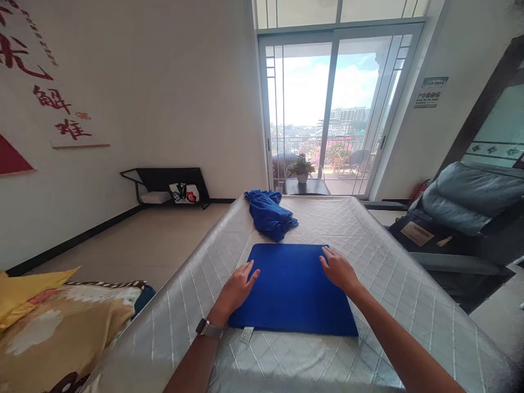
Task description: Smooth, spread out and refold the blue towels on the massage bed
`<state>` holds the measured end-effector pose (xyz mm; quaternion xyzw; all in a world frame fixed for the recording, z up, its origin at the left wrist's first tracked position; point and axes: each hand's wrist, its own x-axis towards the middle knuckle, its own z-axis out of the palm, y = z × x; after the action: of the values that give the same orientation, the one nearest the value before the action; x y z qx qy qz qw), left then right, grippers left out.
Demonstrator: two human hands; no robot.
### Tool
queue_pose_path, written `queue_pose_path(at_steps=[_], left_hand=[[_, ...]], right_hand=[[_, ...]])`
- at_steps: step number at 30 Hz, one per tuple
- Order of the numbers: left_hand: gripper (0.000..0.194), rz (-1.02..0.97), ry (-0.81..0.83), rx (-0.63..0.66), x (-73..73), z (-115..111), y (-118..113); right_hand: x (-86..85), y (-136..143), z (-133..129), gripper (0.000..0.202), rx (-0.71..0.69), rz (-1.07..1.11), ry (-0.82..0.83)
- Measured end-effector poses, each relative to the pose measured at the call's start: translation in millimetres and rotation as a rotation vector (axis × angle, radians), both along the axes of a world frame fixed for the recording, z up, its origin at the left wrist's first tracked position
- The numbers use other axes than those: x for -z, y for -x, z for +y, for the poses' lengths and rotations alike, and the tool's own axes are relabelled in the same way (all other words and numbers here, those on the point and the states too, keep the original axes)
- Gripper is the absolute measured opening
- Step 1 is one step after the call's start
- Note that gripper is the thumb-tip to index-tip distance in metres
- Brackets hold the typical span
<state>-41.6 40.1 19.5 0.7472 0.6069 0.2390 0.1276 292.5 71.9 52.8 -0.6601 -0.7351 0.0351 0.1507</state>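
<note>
A flat blue rectangular pad [292, 295] with rounded corners lies on a silver quilted cover [286, 360]. A small white tag [246, 334] sticks out from its near edge, towards the left. My left hand [238, 286], with a watch on the wrist, rests at the pad's left edge, fingers stretched and thumb apart. At the far right corner, my right hand [339, 268] lies on the pad's edge with its fingers extended. Neither hand grips anything. Beyond the pad is a crumpled blue cloth [270, 215].
A dark padded armchair [462, 207] stands to the right. Patterned bedding and a yellow pillow [33, 292] lie at the lower left. By the left wall is a black folded frame [170, 180]. A potted plant [302, 168] stands before the sliding glass door [335, 109].
</note>
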Motion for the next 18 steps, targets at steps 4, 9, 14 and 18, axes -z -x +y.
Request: queue_pose_path(at_steps=[4,9,14,18], left_hand=[[0.061,-0.069,-0.049,-0.019,-4.2,-1,0],[0.046,-0.052,-0.151,0.032,-3.9,0,-8],[0.039,0.133,-0.257,0.303,-13.7,-14,-49],[0.046,0.232,-0.293,0.631,-34.6,-27,-110]], right_hand=[[20.8,2,30,0.06,0.018,-0.039,0.052],[51.3,-3,44,0.064,0.046,-0.064,0.102],[56.3,-4,43,0.065,0.043,-0.03,0.1],[55.9,-2,43,0.064,0.045,-0.003,0.093]])
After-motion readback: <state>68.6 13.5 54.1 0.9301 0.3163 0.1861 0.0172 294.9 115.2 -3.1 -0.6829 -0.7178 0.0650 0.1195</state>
